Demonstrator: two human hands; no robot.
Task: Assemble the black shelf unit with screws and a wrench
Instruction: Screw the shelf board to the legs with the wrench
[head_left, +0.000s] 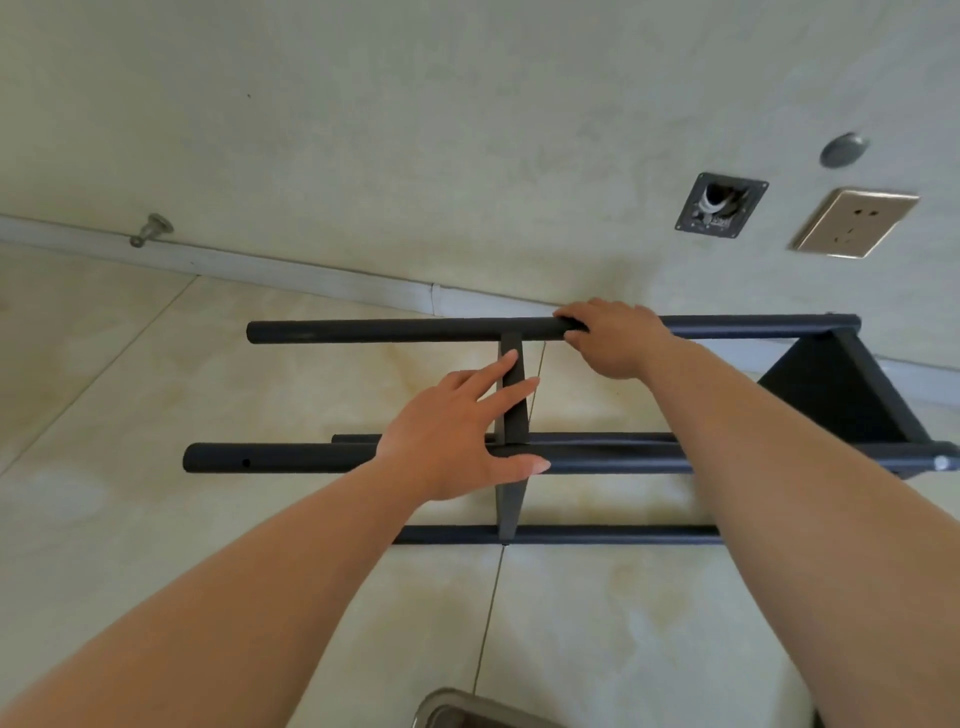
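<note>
Black shelf unit (810, 387) on its side on tiled floor (156, 519): right hand (613, 338) grasping far tube (405, 331), left hand (457, 441) flat, fingers straight, on middle shelf panel (513, 400)

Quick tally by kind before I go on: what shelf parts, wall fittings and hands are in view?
Black poles: 4
Black shelf panels: 2
Wall sockets: 1
Open wall boxes: 1
Hands: 2
Total: 10

No text, label, brand or number can be read anywhere. Nothing legible is borne by any surface shown.
</note>
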